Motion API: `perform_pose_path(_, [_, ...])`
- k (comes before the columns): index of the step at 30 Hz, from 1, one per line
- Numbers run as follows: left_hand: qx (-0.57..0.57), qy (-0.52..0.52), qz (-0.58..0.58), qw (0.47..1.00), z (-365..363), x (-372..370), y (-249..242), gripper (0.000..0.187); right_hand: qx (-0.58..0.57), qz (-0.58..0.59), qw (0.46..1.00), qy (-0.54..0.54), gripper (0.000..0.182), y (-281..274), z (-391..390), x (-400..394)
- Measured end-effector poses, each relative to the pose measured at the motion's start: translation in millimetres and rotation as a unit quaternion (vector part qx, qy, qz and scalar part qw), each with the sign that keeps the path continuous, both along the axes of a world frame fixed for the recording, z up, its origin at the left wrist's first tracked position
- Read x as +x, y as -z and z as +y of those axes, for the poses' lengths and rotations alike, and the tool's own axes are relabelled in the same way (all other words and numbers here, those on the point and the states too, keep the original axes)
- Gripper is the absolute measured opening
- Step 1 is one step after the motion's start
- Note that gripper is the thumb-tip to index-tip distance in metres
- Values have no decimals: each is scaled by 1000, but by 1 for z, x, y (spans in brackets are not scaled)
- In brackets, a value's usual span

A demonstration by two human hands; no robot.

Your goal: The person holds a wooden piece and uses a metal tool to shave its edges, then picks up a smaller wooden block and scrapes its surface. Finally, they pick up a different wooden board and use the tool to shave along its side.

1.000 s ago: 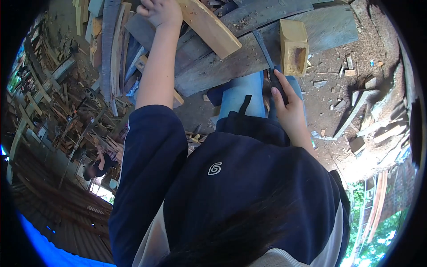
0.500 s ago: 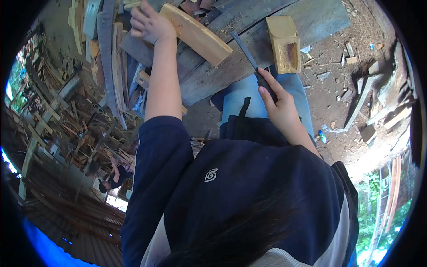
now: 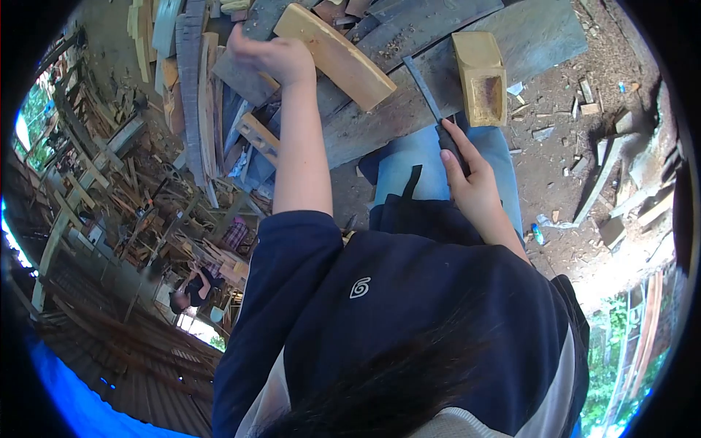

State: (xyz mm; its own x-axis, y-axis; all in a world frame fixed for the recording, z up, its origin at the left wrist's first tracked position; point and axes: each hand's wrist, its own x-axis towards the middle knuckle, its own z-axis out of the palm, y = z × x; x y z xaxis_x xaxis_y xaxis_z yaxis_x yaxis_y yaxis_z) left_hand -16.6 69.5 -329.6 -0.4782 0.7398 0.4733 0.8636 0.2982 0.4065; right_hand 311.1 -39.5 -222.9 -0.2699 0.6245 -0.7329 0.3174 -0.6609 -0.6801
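Note:
My right hand [image 3: 473, 169] is closed round the dark handle of a chisel-like tool [image 3: 423, 89], its flat metal blade pointing up and left over a broad grey plank [image 3: 365, 130]. Just right of the blade, a pale wooden block [image 3: 478, 52] with a carved hollow lies above my knees. My left hand [image 3: 281, 60] is raised at the upper left with its fingers loosely spread and slightly blurred. Nothing shows in it. Beside it, a thick yellowish board [image 3: 337, 58] lies slanted on the planks.
Long wooden strips [image 3: 191, 95] lie at the left, near a small notched wood piece [image 3: 258, 136]. Wood scraps [image 3: 542, 133] litter the ground at the right. Another person [image 3: 196, 288] is at the lower left, among piled timber.
The view has shifted slightly, moving the scene right in the picture. My left hand has moved right and down, nearer the yellowish board. My right hand keeps its hold on the tool.

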Motion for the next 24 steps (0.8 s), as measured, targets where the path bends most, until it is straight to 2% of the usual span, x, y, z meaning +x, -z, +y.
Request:
perform_pose_path(1, [-1, -1, 3, 1000, -4, 3, -3, 59, -4, 8, 1000, -3, 43, 1, -1, 2])
perform_pose_path(2, [-8, -83, -119, 989, -8, 5, -6, 54, -7, 16, 1000, -6, 44, 1, 0, 3])
perform_pose_path(3, [-14, -164, -240, 957, -11, 8, -9, 50, -7, 18, 1000, -6, 44, -1, 2, 5])
perform_pose_path(4, [-18, -241, -355, 903, -15, 10, -8, 47, -90, 45, 995, -6, 44, -8, 9, 7])
perform_pose_path(5, [-16, -243, -353, 903, -18, 12, -4, 47, -173, 71, 982, -6, 45, -12, 13, 8])
perform_pose_path(7, [-150, -123, -250, 949, -21, 25, 1, 49, -177, 94, 980, 0, 46, -10, 10, 7])
perform_pose_path(9, [-179, -124, -239, 946, -14, 40, 3, 50, -182, 112, 977, 8, 46, -10, 9, 10])
perform_pose_path(11, [-219, -130, -183, 950, -10, 49, 9, 49, -221, 126, 966, -37, 46, -12, 15, 14])
perform_pose_path(12, [-219, -132, -184, 949, -8, 50, 10, 49, -222, 125, 966, -39, 46, -11, 16, 14])
perform_pose_path(14, [-119, -122, -262, 950, -9, 52, 12, 46, -229, 124, 963, -71, 45, -9, 16, 16])
perform_pose_path(15, [-120, -126, -262, 949, -11, 52, 12, 46, -231, 123, 962, -75, 45, -7, 15, 16])
perform_pose_path(17, [-70, -133, -323, 934, -14, 53, 10, 46, -218, 117, 967, -60, 45, -4, 12, 17])
perform_pose_path(20, [-27, -166, -341, 925, -12, 53, 15, 47, -184, 116, 975, -40, 45, 1, 10, 20])
perform_pose_path(24, [-67, -180, -296, 936, -9, 59, 8, 49, -201, 93, 972, -71, 44, 4, 20, 24])
